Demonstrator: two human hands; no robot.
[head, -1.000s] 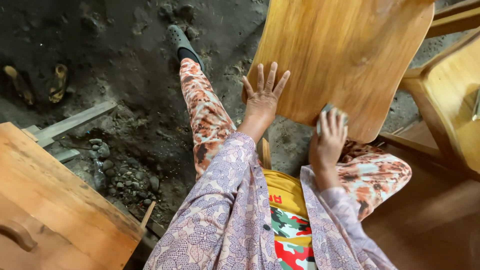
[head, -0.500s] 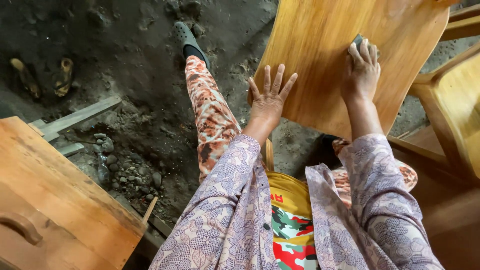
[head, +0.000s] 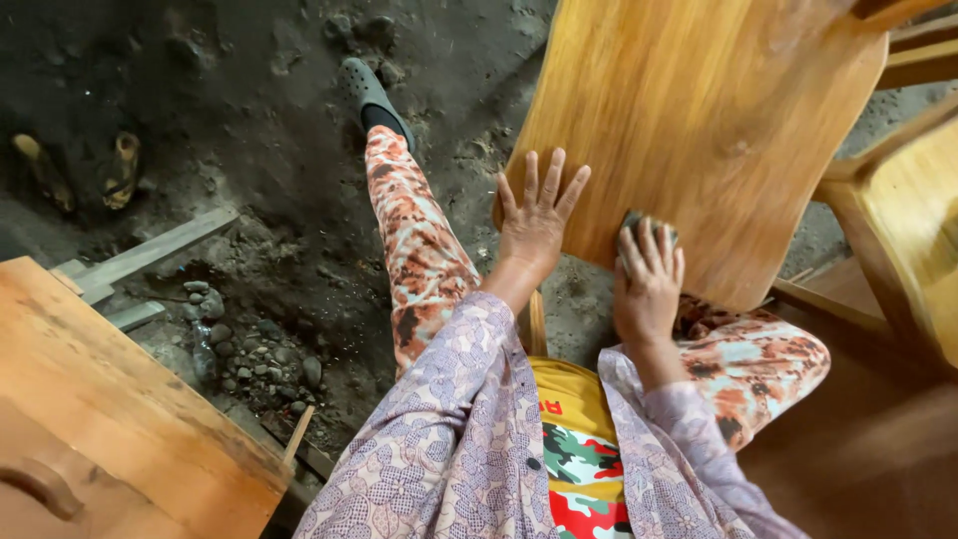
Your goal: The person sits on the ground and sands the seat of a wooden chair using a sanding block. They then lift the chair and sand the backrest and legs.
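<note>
On the tilted wooden panel (head: 699,130), near its lower edge, my right hand (head: 649,279) presses a small dark sanding pad (head: 649,225), fingers laid flat and close together over it so only a corner of the pad shows. Half a second ago that hand was high up the panel, near the upper right; a second ago it was low again. So the pad is travelling up and down the face in long strokes, and I judge the rubbing-down is mid-course, with this pass back at the bottom of its run.

My left hand (head: 537,225) has barely shifted: it lies open on the panel's lower left edge, fingers spread wide, gripping nothing, just bracing the board.

Edges matter here. Below the pad the panel ends almost at once, so a longer downstroke would slip off toward my knee. Left of the pad the braced hand is near, apart from it by a narrow strip of wood. Up and to the right of the pad the face is bare and open. Right of the panel stands a wooden chair frame (head: 898,230), close by. Left of the panel lies the dirt floor (head: 239,110), and farther left a wooden box (head: 110,399).
</note>
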